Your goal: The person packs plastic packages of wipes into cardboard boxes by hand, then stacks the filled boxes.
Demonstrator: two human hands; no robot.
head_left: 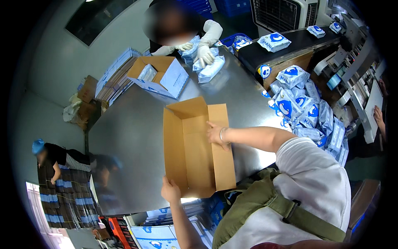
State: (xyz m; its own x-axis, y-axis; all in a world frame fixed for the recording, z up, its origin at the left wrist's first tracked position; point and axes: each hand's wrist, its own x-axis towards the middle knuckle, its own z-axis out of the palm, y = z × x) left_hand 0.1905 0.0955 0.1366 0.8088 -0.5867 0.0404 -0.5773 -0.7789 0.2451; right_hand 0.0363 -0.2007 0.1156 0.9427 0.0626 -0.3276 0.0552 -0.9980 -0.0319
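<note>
An open cardboard box (188,143), brown inside, lies before me on the shiny metal table (128,153). Nothing shows inside it. My left hand (171,190) grips the box's near left corner, its fingers closed on the edge. On the right side, my right hand (217,135), with a bracelet at the wrist, holds the wall and the folded-out flap (224,162); some of its fingers reach over the inside edge. Just beyond stands a second open box (176,81), white and blue outside, with a pale pack (147,73) in it.
Across the table a co-worker's gloved hands (204,54) hold blue-white packs (211,69). More packs (294,103) are heaped at right, below a black conveyor (298,43). Flattened cartons (118,76) stack at the far left edge. Another person (62,162) bends over bundles at left.
</note>
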